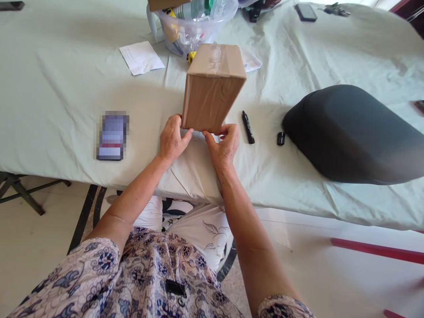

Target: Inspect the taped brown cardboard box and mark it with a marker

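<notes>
A brown cardboard box stands upright on the cloth in front of me, with clear tape across its top. My left hand grips its lower left corner, thumb along the near bottom edge. At the lower right corner my right hand holds it the same way; fingertips of both hands are partly hidden behind the box. Right of the box lies an uncapped-looking black marker, and farther right a small black cap.
A pale cloth covers the table. A large black padded seat lies at right, a phone at left. Behind the box are a clear plastic basket of odds and ends and a white paper. Another phone and keys lie far back.
</notes>
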`<state>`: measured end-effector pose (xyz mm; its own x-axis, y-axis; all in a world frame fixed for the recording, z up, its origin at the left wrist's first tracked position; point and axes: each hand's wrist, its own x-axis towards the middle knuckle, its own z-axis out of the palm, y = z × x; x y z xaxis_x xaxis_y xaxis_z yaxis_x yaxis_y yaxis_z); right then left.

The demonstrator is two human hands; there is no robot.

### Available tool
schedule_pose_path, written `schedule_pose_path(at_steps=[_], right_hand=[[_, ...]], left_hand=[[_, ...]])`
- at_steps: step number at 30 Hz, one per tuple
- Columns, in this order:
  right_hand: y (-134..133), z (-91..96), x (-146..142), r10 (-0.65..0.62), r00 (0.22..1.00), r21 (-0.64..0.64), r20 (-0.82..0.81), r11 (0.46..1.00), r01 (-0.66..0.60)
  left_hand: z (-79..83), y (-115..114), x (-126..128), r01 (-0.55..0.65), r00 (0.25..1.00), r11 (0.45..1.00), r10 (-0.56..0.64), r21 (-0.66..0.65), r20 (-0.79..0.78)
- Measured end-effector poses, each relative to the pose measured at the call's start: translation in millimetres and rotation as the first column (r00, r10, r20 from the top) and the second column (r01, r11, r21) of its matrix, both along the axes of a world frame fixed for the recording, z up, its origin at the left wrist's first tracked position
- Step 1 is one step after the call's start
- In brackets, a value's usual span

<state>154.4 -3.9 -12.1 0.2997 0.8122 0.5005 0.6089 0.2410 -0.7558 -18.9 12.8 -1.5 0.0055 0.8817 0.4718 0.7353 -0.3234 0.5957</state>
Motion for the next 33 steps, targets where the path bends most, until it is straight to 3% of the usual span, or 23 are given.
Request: schedule_pose_path(at_steps=[5, 13, 20, 33], right_hand=[[-4, 4.3, -7, -0.029, 0.998, 0.034, -0.048, 0.999, 0.031], [-9, 8.4, -5, 0.064, 0.992, 0.094, -0.104, 0.994, -0.054], [-15, 13.3, -10, 0.122, 0.989, 0.192, 0.089, 0.972, -0.137], [-14, 7.2, -19, 0.269, 0.936, 0.142, 0.228, 0.942, -0.305]], left_hand=[[-4.3, -1, 2, -0.023, 0.997, 0.998, 0.018, 0.06, 0.079], [2.5, -2, -1, 0.016, 0.96, 0.998, -0.034, 0.066, 0.279], [13.3, -10, 6, 0.133, 0.932, 0.991, -0.118, -0.022, 0.342], [-4.3, -4, 8, 0.072, 0.933, 0.992, -0.029, -0.108, 0.359]])
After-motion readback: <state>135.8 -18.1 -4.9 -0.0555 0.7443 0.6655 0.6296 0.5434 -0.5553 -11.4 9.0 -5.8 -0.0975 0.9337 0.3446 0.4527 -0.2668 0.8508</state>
